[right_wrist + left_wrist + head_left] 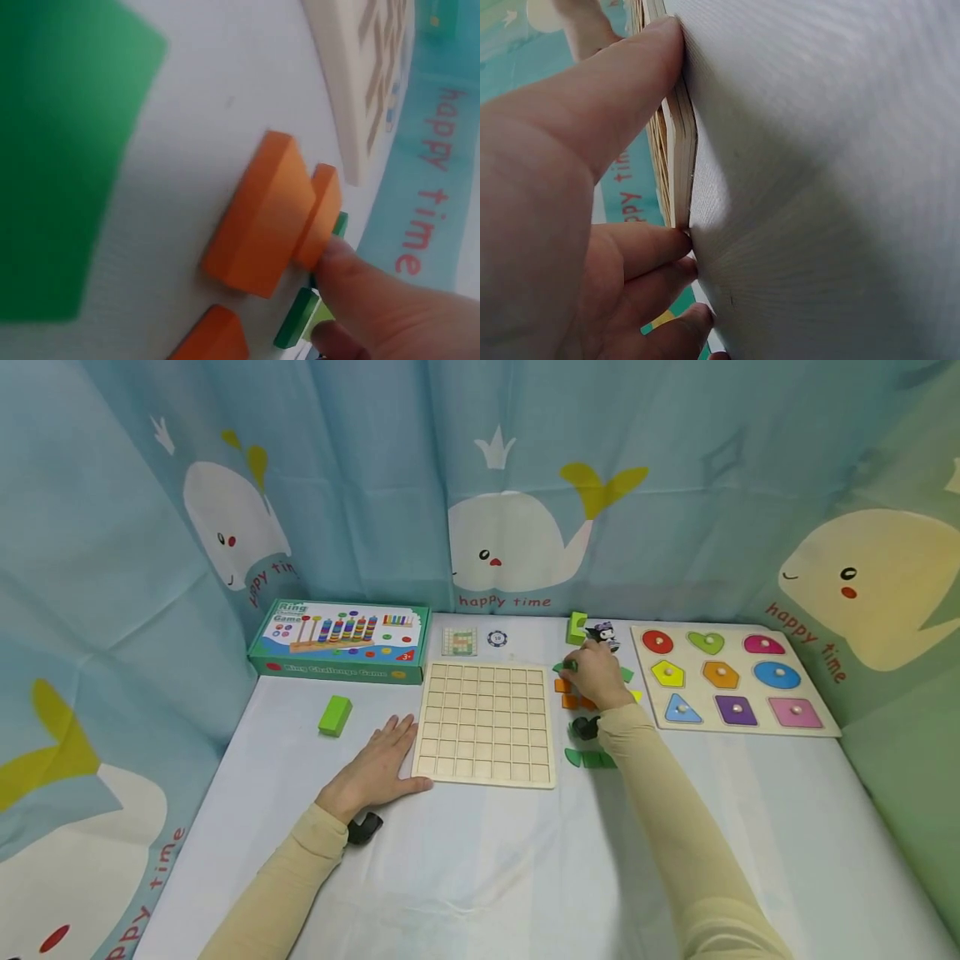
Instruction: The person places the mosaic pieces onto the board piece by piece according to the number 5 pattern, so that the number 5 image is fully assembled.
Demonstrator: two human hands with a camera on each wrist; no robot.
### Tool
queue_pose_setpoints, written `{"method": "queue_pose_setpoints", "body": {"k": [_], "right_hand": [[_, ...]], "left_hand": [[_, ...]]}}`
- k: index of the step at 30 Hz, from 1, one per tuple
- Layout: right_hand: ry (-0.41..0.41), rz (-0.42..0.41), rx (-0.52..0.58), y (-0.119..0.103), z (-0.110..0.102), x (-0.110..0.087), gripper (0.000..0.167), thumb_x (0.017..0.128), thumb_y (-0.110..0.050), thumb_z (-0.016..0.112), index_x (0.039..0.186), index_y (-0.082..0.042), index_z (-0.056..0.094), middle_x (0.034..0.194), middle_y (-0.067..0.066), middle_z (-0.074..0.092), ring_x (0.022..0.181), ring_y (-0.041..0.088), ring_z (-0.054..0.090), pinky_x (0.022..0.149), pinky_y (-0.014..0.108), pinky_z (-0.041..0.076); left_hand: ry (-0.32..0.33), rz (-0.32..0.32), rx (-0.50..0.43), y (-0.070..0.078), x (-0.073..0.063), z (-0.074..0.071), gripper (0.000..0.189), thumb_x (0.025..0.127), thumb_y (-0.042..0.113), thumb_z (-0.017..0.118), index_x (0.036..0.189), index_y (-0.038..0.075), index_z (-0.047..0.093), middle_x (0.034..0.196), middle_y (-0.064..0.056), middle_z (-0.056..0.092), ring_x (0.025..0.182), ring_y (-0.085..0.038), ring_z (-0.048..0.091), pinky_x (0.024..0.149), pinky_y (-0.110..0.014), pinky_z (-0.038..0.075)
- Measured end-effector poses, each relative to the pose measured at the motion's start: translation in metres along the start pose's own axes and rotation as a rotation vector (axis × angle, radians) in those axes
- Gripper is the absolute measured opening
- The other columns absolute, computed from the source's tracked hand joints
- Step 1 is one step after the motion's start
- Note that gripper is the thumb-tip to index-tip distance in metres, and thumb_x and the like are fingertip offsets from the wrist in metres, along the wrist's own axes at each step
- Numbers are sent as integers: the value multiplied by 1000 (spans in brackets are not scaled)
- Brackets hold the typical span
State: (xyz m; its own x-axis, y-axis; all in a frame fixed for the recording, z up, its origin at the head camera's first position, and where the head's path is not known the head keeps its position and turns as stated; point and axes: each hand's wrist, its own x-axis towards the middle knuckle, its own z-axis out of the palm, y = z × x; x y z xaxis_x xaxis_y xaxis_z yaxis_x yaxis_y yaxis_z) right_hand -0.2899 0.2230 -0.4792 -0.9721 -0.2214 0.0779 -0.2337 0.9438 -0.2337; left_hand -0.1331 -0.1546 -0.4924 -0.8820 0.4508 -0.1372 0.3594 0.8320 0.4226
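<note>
A person's left hand [377, 768], fingers spread, at the left edge of a wooden grid board [486, 724] mid-frame, right hand [600, 675] down among green pieces [298, 319] and orange pieces [259, 217] right of centre, fingertips partly hidden, whether pinching cannot be told.

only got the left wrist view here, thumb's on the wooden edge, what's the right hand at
Observer: The head view shows the right hand among coloured pieces beside the grid board.
Operator: which colour's close to it, and is it gripping one
Observer: The right wrist view shows orange pieces right by it; I can't tell about a grip.
Operator: anything past the board's far edge
Observer: Yes, a small printed card with a round disc beside it.
</note>
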Motion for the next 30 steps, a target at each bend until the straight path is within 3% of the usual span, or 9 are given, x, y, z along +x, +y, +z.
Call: {"method": "queue_pose_setpoints", "body": {"k": [9,14,19,30], "right_hand": [[6,-13,-43,-4,-2,2,27,92,-17,69,104,8,69,104,23,60,102,40,51,91,52,42],[41,-41,75,-18,-8,0,24,90,-13,69,101,9,70,100,23,67,97,39,57,90,49,44],[31,-116,200,-35,-14,-4,24,88,-13,71,101,8,71,96,20,68,90,35,62,79,46,51],[-24,-177,278,-66,-11,-7,24,90,-16,68,105,3,71,98,15,68,97,32,58,83,45,49]], "left_hand": [[-2,-2,1,-2,2,0,100,87,56,67,152,-5,22,159,-20,16,146,-37,7,114,-53,14],[1,7,-4,-2,2,0,100,87,55,67,152,-5,23,159,-21,16,146,-38,7,114,-53,14],[-4,-4,-1,-3,2,0,100,87,57,66,153,-4,22,159,-19,15,146,-36,6,115,-51,13],[4,8,-10,-2,0,0,100,87,55,67,152,-5,22,159,-20,16,146,-37,7,115,-52,14]]}}
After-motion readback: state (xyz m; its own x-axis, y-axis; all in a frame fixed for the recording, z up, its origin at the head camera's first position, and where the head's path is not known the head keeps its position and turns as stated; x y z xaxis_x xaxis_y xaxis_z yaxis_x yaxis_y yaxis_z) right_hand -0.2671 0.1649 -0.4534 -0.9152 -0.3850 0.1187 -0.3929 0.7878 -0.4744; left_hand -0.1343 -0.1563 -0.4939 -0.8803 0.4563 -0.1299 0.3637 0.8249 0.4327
